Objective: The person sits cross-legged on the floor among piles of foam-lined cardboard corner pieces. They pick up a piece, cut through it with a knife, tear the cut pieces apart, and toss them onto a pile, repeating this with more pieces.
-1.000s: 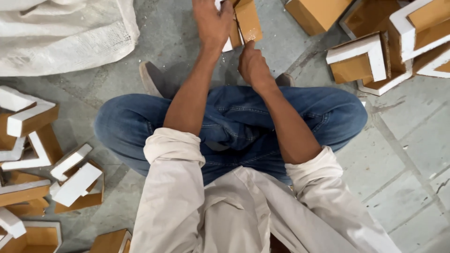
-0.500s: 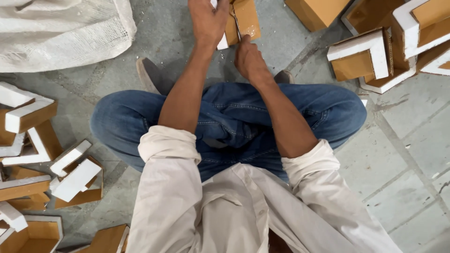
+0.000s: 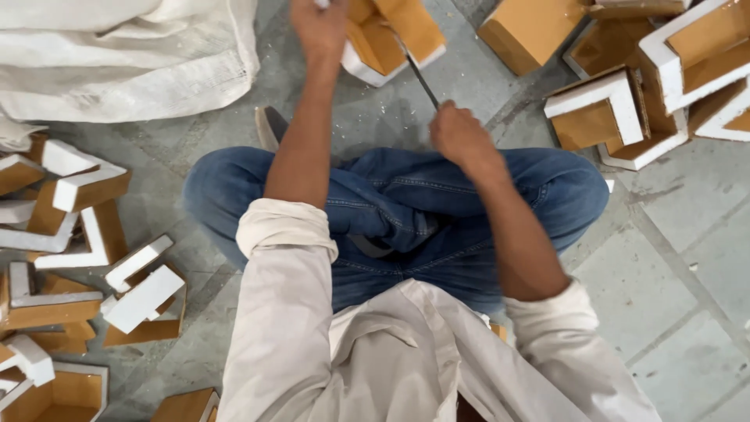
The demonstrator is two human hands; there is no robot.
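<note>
I sit cross-legged on a grey floor in blue jeans and a white shirt. My left hand [image 3: 319, 27] grips a brown, white-edged letter-shaped piece [image 3: 391, 35] held up near the top of the view. My right hand [image 3: 459, 134] is closed on a thin dark blade-like tool [image 3: 420, 76] whose tip reaches up to the edge of that piece. The piece's top is cut off by the frame.
Several brown and white letter-shaped pieces lie in a heap at the left [image 3: 70, 258] and another group at the top right [image 3: 625, 109]. A white woven sack [image 3: 125, 55] lies at the top left. A dark shoe [image 3: 270, 126] sits by my knee.
My right hand has drawn back toward my lap, and the thin tool now shows between it and the piece. The left hand keeps holding the piece up.
</note>
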